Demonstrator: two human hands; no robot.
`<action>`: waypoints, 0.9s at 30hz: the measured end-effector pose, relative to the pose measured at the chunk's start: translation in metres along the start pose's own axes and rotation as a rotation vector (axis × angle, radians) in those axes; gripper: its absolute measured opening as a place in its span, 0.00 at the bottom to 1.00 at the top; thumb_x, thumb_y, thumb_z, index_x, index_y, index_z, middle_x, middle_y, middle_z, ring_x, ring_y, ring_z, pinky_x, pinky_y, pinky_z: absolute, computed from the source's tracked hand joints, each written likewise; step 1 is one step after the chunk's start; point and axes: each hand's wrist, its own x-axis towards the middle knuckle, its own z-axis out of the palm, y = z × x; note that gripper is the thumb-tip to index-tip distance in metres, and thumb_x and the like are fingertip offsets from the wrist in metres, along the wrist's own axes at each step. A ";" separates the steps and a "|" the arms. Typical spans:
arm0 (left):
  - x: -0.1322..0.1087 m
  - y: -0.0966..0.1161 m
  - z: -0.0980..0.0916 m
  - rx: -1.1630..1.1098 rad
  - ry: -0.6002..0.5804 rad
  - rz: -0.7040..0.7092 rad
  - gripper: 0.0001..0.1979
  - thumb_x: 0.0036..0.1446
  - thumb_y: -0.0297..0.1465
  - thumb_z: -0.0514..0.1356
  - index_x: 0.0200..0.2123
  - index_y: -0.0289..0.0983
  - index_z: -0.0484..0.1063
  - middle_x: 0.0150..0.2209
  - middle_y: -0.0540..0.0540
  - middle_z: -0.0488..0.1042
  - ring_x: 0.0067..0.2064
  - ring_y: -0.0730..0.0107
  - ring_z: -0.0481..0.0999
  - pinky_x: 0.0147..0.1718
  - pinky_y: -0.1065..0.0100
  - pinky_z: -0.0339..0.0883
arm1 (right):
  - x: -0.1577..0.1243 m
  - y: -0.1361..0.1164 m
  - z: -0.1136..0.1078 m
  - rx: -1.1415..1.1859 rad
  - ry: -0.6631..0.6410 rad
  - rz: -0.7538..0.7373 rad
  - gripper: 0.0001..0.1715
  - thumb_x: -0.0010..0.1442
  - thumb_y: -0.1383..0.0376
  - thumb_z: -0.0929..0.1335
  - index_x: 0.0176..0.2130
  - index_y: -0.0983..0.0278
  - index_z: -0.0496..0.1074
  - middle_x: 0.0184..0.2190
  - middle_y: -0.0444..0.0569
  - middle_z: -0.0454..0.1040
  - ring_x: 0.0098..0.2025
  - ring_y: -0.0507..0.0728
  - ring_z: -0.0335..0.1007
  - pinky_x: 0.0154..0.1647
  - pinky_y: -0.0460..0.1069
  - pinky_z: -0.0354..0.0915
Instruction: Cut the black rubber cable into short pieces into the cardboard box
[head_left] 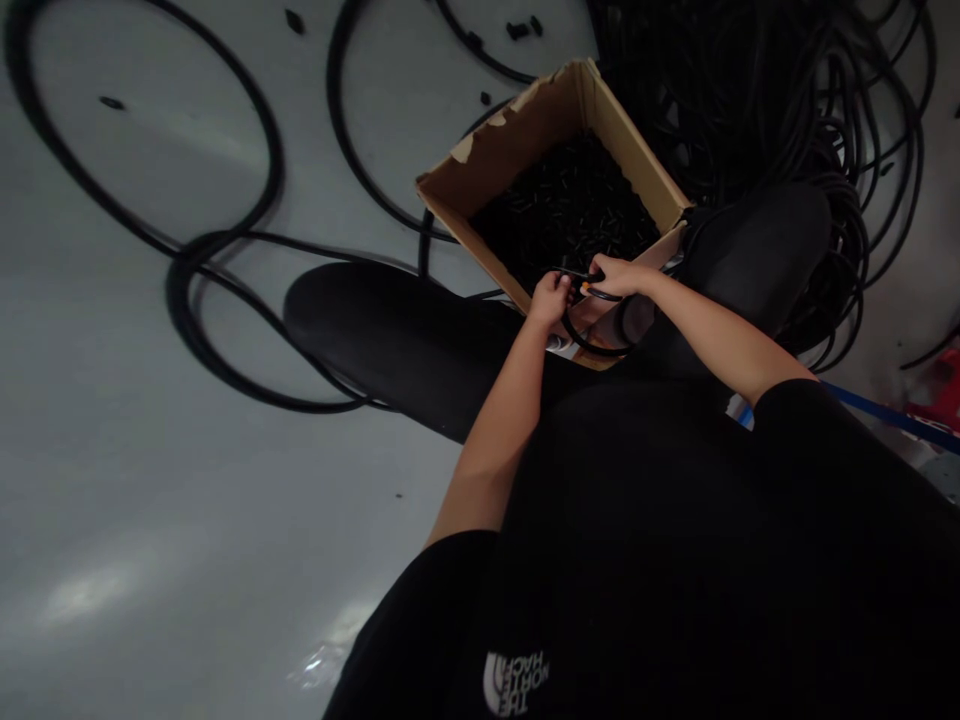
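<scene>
My left hand (552, 299) is closed on a black rubber hose (598, 349) near the front edge of the cardboard box. From that hand the hose curves down and to the right between my legs. Beside it, my right hand (616, 276) grips black-handled scissors (604, 295) with a small orange spot near the pivot. The scissor blades point toward the hose at my left fingers; whether they touch it is too dark to tell. Under both hands, the cardboard box (491, 255) holds a heap of short black cut pieces (574, 200).
Long black hose loops (274, 150) lie on the grey floor (187, 500) at the left. A large tangled hose pile (720, 90) rises behind the box at the right. Several small black bits (517, 31) are scattered around. A red object (941, 395) sits at the far right.
</scene>
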 end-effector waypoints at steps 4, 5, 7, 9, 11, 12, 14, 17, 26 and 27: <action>-0.005 0.006 0.000 -0.116 -0.050 -0.110 0.20 0.84 0.45 0.73 0.43 0.42 0.73 0.33 0.50 0.77 0.32 0.68 0.74 0.34 0.69 0.69 | 0.001 0.000 0.001 0.020 0.014 -0.018 0.28 0.80 0.57 0.81 0.70 0.68 0.82 0.57 0.56 0.91 0.50 0.61 0.85 0.48 0.50 0.73; -0.006 0.008 -0.001 -0.137 -0.059 -0.112 0.19 0.85 0.43 0.73 0.42 0.42 0.72 0.34 0.50 0.77 0.32 0.68 0.74 0.34 0.69 0.69 | 0.003 0.000 0.001 0.031 0.023 -0.018 0.27 0.79 0.58 0.82 0.69 0.67 0.83 0.57 0.56 0.91 0.50 0.62 0.86 0.48 0.50 0.74; -0.007 0.010 -0.001 -0.152 -0.066 -0.119 0.19 0.86 0.42 0.72 0.42 0.42 0.72 0.34 0.50 0.76 0.32 0.69 0.73 0.34 0.69 0.69 | 0.005 0.001 0.002 0.043 0.039 -0.021 0.25 0.77 0.57 0.82 0.66 0.65 0.83 0.57 0.56 0.91 0.51 0.63 0.87 0.48 0.50 0.75; -0.009 0.011 0.000 -0.134 -0.063 -0.137 0.18 0.87 0.41 0.70 0.42 0.42 0.72 0.33 0.51 0.75 0.32 0.69 0.73 0.34 0.69 0.69 | 0.008 0.004 0.004 0.028 0.055 -0.034 0.25 0.77 0.56 0.81 0.65 0.65 0.83 0.58 0.57 0.92 0.53 0.64 0.88 0.51 0.51 0.77; -0.010 0.011 0.001 -0.118 -0.066 -0.145 0.19 0.88 0.43 0.69 0.42 0.42 0.72 0.33 0.51 0.74 0.32 0.68 0.73 0.36 0.68 0.71 | 0.010 0.006 0.006 -0.008 0.068 -0.065 0.26 0.77 0.54 0.80 0.65 0.65 0.84 0.59 0.59 0.92 0.57 0.67 0.89 0.56 0.53 0.78; -0.011 0.010 0.001 -0.118 -0.071 -0.142 0.20 0.88 0.44 0.69 0.42 0.42 0.72 0.33 0.51 0.74 0.32 0.68 0.73 0.36 0.67 0.72 | 0.012 0.008 0.007 -0.029 0.079 -0.083 0.27 0.76 0.53 0.80 0.66 0.65 0.84 0.60 0.59 0.92 0.59 0.68 0.90 0.58 0.55 0.79; -0.012 0.007 0.002 -0.130 -0.085 -0.125 0.21 0.87 0.48 0.71 0.43 0.43 0.72 0.32 0.51 0.74 0.31 0.67 0.73 0.37 0.66 0.73 | 0.013 0.010 0.009 -0.069 0.105 -0.118 0.28 0.75 0.52 0.79 0.66 0.65 0.85 0.60 0.61 0.93 0.61 0.72 0.90 0.62 0.58 0.80; -0.011 0.001 0.003 -0.130 -0.110 -0.078 0.24 0.83 0.54 0.74 0.43 0.43 0.74 0.29 0.52 0.71 0.32 0.64 0.74 0.41 0.62 0.78 | 0.015 0.014 0.012 -0.109 0.122 -0.136 0.29 0.75 0.52 0.79 0.67 0.64 0.84 0.60 0.62 0.92 0.64 0.75 0.90 0.66 0.62 0.81; -0.007 0.002 0.008 0.018 -0.033 -0.006 0.20 0.82 0.53 0.71 0.46 0.43 0.78 0.43 0.42 0.84 0.55 0.48 0.84 0.69 0.49 0.80 | 0.015 0.010 0.016 -0.130 0.090 -0.086 0.33 0.77 0.53 0.78 0.71 0.68 0.79 0.65 0.67 0.90 0.66 0.74 0.90 0.65 0.58 0.79; -0.008 0.004 0.008 0.021 -0.034 0.019 0.20 0.82 0.53 0.70 0.47 0.43 0.78 0.43 0.42 0.84 0.54 0.49 0.84 0.67 0.50 0.81 | 0.014 0.009 0.015 -0.126 0.080 -0.079 0.33 0.77 0.53 0.78 0.71 0.68 0.79 0.66 0.67 0.90 0.67 0.73 0.90 0.65 0.57 0.79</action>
